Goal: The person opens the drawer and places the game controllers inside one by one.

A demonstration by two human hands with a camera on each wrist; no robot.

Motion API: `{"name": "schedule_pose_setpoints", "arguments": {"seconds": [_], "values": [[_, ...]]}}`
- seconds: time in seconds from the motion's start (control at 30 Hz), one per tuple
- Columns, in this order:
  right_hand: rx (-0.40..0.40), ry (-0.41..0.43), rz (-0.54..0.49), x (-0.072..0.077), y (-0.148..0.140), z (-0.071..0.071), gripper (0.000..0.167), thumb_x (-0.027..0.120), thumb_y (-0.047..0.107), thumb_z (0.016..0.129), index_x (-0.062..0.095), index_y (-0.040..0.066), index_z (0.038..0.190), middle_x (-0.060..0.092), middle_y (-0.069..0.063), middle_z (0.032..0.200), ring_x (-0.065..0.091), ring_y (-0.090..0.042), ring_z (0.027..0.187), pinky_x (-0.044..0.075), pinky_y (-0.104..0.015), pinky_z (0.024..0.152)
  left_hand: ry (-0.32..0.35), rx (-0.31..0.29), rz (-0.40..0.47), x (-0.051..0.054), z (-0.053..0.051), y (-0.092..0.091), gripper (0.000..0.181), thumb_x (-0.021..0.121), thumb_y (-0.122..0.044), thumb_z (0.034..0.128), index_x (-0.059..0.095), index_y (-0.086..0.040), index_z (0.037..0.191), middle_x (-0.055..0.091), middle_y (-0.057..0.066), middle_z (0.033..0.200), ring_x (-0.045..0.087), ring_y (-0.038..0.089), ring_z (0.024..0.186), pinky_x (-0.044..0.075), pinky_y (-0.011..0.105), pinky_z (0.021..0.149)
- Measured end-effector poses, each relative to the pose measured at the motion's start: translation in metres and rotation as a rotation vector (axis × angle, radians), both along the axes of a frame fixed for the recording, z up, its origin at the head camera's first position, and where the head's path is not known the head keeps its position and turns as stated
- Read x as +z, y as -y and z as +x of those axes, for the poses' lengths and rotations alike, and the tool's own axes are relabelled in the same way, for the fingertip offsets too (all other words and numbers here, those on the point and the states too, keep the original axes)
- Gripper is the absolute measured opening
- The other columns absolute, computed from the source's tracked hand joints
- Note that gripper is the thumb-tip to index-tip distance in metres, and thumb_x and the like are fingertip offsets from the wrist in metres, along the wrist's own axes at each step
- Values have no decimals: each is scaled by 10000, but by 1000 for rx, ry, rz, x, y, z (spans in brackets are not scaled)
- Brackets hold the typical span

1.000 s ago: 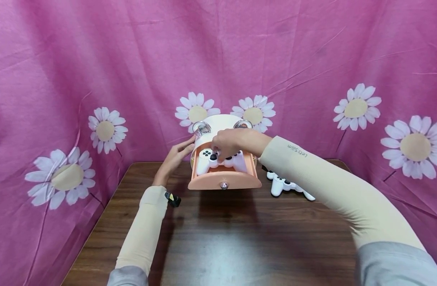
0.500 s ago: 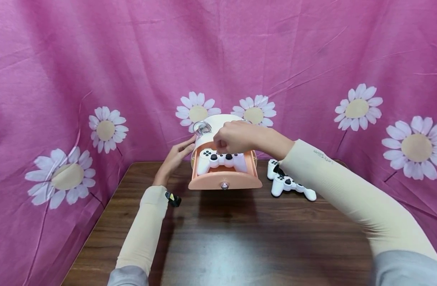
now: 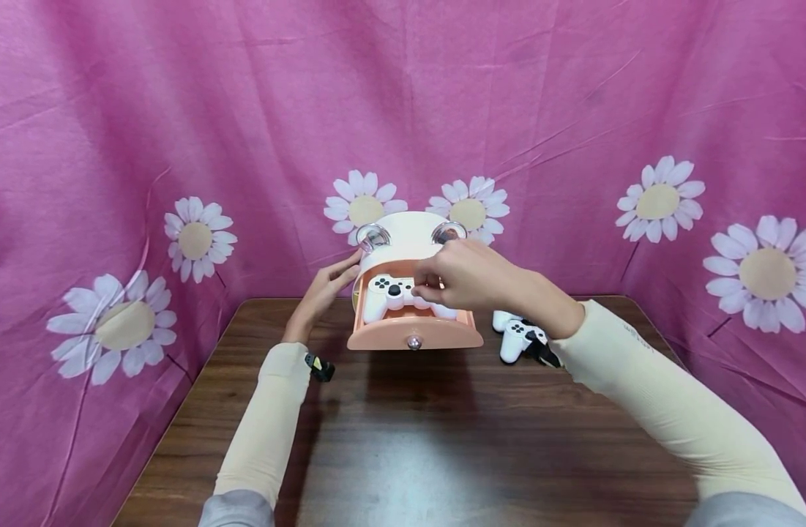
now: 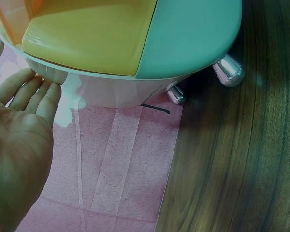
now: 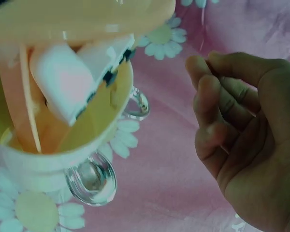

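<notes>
A small white drawer cabinet [image 3: 412, 228] with chrome feet stands at the table's back. Its peach top drawer [image 3: 376, 337] is pulled out, with a white game controller [image 3: 376, 304] lying inside. My left hand [image 3: 313, 300] touches the cabinet's left side with extended fingers, as the left wrist view confirms. My right hand [image 3: 468, 274] is above the drawer's right part, hiding some of the controller in the head view. In the right wrist view, its fingers [image 5: 208, 96] are loosely bent, hold nothing and stand apart from the controller.
More white controllers [image 3: 513, 342] lie on the wooden table [image 3: 442, 439] right of the cabinet, partly behind my right wrist. Yellow [image 4: 87, 38] and teal [image 4: 188, 38] drawers lie below the peach one, pushed in. A pink flowered cloth [image 3: 403, 102] hangs behind.
My right hand has left the controller in the drawer, lifted over the cabinet, then come back rightward and down toward the drawer's right side. The left hand has stayed put.
</notes>
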State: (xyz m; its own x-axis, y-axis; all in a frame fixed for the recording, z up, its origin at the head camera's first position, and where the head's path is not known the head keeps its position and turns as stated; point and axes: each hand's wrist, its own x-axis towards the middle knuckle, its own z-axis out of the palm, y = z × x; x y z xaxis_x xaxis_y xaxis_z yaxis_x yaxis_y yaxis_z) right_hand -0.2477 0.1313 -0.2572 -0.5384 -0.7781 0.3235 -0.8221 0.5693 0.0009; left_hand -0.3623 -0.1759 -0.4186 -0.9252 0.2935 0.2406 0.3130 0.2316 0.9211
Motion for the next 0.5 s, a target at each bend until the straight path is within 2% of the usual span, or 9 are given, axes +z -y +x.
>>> {"name": "schedule_pose_setpoints", "arguments": {"seconds": [0.23, 0.37, 0.5], "values": [[-25, -148, -107, -35, -5, 25, 288, 771, 285, 954, 634, 222, 710, 495, 126, 549, 413, -70, 488, 328, -278, 414, 13, 7, 0, 1, 2, -1, 529, 602, -367, 1096, 501, -241, 1600, 450, -37, 1680, 320, 180, 1612, 245, 450, 1354], [-57, -235, -151, -56, -7, 39, 314, 784, 340, 948, 617, 224, 709, 501, 118, 538, 443, -117, 465, 343, -314, 393, -2, 15, -3, 2, 1, -1, 523, 612, -384, 1090, 524, -246, 1587, 477, -44, 1664, 345, 168, 1600, 262, 436, 1349], [-98, -282, -202, -79, -5, 47, 277, 799, 355, 935, 650, 205, 755, 490, 103, 513, 465, -139, 442, 350, -326, 386, -15, 7, 1, 1, 1, -1, 516, 610, -378, 1092, 535, -229, 1580, 488, -28, 1656, 357, 186, 1594, 260, 448, 1349]]}}
